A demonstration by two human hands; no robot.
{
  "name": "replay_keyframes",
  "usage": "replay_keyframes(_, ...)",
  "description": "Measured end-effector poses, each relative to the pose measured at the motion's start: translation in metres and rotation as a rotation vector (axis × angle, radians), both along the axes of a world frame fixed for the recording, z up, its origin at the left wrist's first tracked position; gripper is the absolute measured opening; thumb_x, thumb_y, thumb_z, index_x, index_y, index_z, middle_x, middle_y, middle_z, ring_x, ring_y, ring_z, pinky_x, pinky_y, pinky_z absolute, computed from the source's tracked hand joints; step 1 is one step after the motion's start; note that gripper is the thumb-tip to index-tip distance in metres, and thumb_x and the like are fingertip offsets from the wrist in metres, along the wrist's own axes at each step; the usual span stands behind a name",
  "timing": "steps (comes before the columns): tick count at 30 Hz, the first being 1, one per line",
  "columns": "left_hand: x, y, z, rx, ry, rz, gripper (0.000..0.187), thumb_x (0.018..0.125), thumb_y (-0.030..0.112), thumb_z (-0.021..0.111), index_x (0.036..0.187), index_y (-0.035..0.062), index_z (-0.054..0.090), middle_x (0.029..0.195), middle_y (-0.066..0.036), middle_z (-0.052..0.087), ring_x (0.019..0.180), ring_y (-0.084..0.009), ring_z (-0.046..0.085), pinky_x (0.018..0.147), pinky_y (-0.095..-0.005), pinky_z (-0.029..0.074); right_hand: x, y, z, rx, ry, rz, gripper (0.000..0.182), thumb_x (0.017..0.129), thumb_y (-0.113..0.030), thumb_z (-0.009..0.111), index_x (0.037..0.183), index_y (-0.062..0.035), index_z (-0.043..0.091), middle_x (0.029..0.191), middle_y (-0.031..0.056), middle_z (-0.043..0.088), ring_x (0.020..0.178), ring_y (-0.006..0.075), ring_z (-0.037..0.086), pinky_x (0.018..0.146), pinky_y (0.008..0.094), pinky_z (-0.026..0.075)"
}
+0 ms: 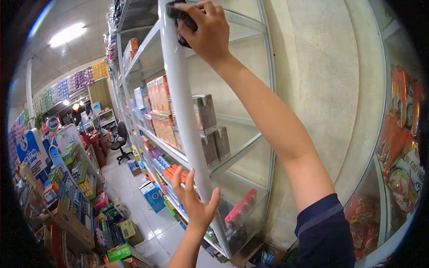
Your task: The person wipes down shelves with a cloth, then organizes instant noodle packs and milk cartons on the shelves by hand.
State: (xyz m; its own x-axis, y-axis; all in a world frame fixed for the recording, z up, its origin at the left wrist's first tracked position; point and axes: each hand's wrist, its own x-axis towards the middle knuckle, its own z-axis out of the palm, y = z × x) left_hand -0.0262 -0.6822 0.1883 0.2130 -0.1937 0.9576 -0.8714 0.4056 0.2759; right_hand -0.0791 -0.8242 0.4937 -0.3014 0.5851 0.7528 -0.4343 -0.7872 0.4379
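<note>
High on the white post (176, 85) of a shelf unit, my right hand (208, 33) presses a dark cloth (182, 20), fingers bent around it. My right arm reaches up across the glass side of the unit. Lower down, my left hand (196, 203) holds nothing, its fingers spread and its thumb out, close to the same post. Orange cartons (160, 94) stand in rows on the middle shelf behind the post. Several grey-brown cartons (205, 114) are stacked beside the post, seen through the glass. A pink box (241, 208) lies on a lower shelf.
A pale wall (321, 67) runs right of the unit, with orange and red packets (397, 129) on another shelf at far right. Left is a tiled aisle (147, 219) with a blue box (152, 196), stacked goods and an office chair (119, 140). An open carton (266, 255) sits below.
</note>
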Motion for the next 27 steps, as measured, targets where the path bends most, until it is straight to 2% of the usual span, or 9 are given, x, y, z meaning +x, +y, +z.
replay_keyframes(2,0.006,-0.027,-0.007,0.058,-0.011,0.022,0.074,0.067,0.018,0.068,0.130,0.0065,0.029,0.134,-0.019,0.025,0.126,-0.0337,0.022,0.104,-0.0427,0.015,-0.010,-0.011,0.010,-0.022,-0.001,-0.034,0.051,0.066,-0.016,0.066,0.112,-0.0313,0.051,0.091,0.0066,0.049,0.082,0.0273,0.048,0.070,0.0383,0.044)
replay_keyframes(4,0.013,-0.046,-0.017,0.053,-0.013,0.009,0.076,0.067,0.015,0.068,0.130,0.0054,0.028,0.133,-0.020,0.026,0.125,-0.0338,0.023,0.103,-0.0425,0.016,-0.026,-0.036,0.021,-0.072,0.019,-0.085,0.050,0.066,-0.012,0.064,0.112,-0.0305,0.053,0.089,0.0067,0.050,0.082,0.0273,0.048,0.070,0.0382,0.044)
replay_keyframes(6,0.018,-0.055,-0.027,0.032,-0.005,-0.044,0.083,0.066,0.009,0.070,0.134,0.0137,0.023,0.123,-0.025,0.034,0.112,-0.0401,0.038,0.091,-0.0451,0.033,-0.045,-0.069,0.029,-0.084,0.052,-0.192,0.048,0.067,-0.007,0.061,0.110,-0.0281,0.056,0.086,0.0078,0.050,0.082,0.0277,0.049,0.072,0.0377,0.044)
replay_keyframes(9,0.019,-0.058,-0.035,0.057,0.049,-0.083,0.083,0.065,0.007,0.069,0.134,0.0037,0.022,0.130,-0.021,0.032,0.121,-0.0322,0.032,0.101,-0.0381,0.024,-0.080,-0.126,0.019,0.129,0.074,-0.170,0.037,0.069,-0.003,0.059,0.101,-0.0203,0.063,0.086,0.0110,0.052,0.084,0.0296,0.049,0.076,0.0374,0.043)
replay_keyframes(14,0.024,-0.061,-0.040,0.029,-0.013,-0.055,0.086,0.065,0.006,0.069,0.135,0.0041,0.020,0.128,-0.020,0.034,0.116,-0.0308,0.036,0.096,-0.0369,0.029,-0.121,-0.186,-0.026,0.328,0.098,0.011,0.027,0.077,-0.023,0.058,0.100,-0.0105,0.062,0.095,0.0136,0.057,0.091,0.0305,0.052,0.081,0.0372,0.042)
replay_keyframes(17,0.024,-0.059,-0.038,0.016,-0.057,-0.035,0.088,0.064,0.004,0.069,0.136,0.0041,0.019,0.123,-0.018,0.039,0.109,-0.0292,0.040,0.092,-0.0353,0.031,-0.108,-0.169,-0.032,0.281,0.095,0.046,0.033,0.077,-0.033,0.058,0.098,-0.0085,0.063,0.093,0.0151,0.057,0.089,0.0307,0.053,0.080,0.0364,0.042)
replay_keyframes(20,0.021,-0.056,-0.033,0.027,-0.028,-0.060,0.092,0.065,0.005,0.070,0.139,0.0134,0.015,0.115,-0.022,0.042,0.102,-0.0359,0.040,0.086,-0.0445,0.030,-0.076,-0.122,-0.024,0.161,0.106,0.130,0.028,0.075,-0.032,0.060,0.088,-0.0081,0.066,0.086,0.0148,0.058,0.084,0.0303,0.052,0.077,0.0370,0.042)
replay_keyframes(22,0.021,-0.056,-0.034,0.020,-0.076,-0.013,0.090,0.064,0.001,0.068,0.137,0.0043,0.016,0.122,-0.015,0.037,0.110,-0.0269,0.037,0.094,-0.0339,0.029,-0.049,-0.086,-0.025,0.074,0.087,0.146,0.022,0.074,-0.026,0.061,0.086,-0.0084,0.066,0.084,0.0144,0.058,0.084,0.0296,0.052,0.076,0.0371,0.042)
replay_keyframes(27,0.025,-0.060,-0.044,0.056,0.042,-0.172,0.088,0.065,-0.007,0.064,0.138,0.0039,0.015,0.132,-0.014,0.029,0.118,-0.0241,0.032,0.099,-0.0307,0.023,0.006,-0.002,-0.054,-0.073,0.179,0.232,0.022,0.069,-0.013,0.060,0.091,-0.0120,0.065,0.086,0.0112,0.058,0.085,0.0263,0.051,0.076,0.0384,0.042)
